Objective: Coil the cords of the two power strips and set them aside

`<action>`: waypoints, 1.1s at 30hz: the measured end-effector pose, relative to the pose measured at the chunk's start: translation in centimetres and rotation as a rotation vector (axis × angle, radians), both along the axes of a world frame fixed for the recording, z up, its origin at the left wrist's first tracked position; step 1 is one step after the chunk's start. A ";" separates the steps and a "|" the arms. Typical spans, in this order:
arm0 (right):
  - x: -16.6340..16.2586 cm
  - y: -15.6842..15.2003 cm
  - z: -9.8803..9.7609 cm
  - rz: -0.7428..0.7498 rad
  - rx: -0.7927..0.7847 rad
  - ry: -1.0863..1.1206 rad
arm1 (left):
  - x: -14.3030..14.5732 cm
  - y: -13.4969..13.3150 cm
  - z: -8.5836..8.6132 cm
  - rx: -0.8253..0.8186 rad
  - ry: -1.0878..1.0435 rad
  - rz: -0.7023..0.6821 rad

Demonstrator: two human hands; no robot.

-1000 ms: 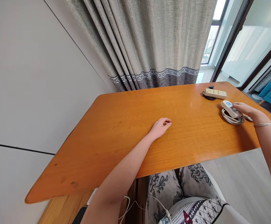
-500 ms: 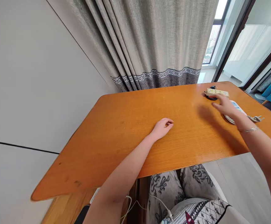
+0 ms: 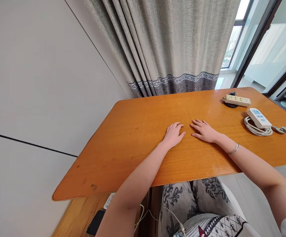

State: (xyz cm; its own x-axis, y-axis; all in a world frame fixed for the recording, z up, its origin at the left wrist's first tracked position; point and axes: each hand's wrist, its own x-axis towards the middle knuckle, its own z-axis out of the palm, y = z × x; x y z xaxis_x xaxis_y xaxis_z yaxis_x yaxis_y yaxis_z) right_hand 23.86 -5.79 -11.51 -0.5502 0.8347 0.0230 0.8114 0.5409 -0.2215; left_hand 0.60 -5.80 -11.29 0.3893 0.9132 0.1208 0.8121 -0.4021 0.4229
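My left hand (image 3: 174,134) lies palm down on the wooden table (image 3: 143,115), fingers stretched out and nothing in them. Just to its right, my right hand (image 3: 204,131) rests flat on the same tabletop with its fingers spread, a thin bracelet (image 3: 233,148) round the wrist. Further right sits a white power strip (image 3: 258,118) on its coiled white cable (image 3: 252,128), with a grey plug (image 3: 282,129) beside it. Behind that, a cream power strip (image 3: 238,100) lies against a black coiled cord (image 3: 230,105). Neither hand touches the strips.
A grey curtain (image 3: 182,39) hangs behind the table's far edge. A pale wall or cabinet (image 3: 34,82) stands at the left. Below the near edge are a dark phone-like object (image 3: 95,222) and a white cable (image 3: 172,215) by my lap.
My right hand has come down and left from above the power strips onto the tabletop. The fingers of my left hand have flattened out. The view has shifted slightly.
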 end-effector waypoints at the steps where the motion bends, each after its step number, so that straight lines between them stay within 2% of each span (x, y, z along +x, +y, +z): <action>1: 0.3 0.0 0.1 0.007 -0.011 -0.001 | 0.0 -0.1 0.0 0.003 0.021 -0.012; 15: 0.5 0.0 0.5 0.016 -0.028 0.001 | 0.1 -0.7 0.9 -0.025 0.094 -0.026; 33: 0.5 0.1 0.3 0.007 -0.021 0.036 | 0.0 -0.4 0.5 0.006 0.036 -0.035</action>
State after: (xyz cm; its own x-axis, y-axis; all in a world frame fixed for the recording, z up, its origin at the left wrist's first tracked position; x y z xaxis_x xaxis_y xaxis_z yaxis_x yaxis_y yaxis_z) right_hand 24.33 -5.74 -11.25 -0.5556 0.8311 0.0252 0.7985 0.5418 -0.2623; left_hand 0.56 -6.24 -10.82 0.4255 0.8981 0.1117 0.8120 -0.4333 0.3910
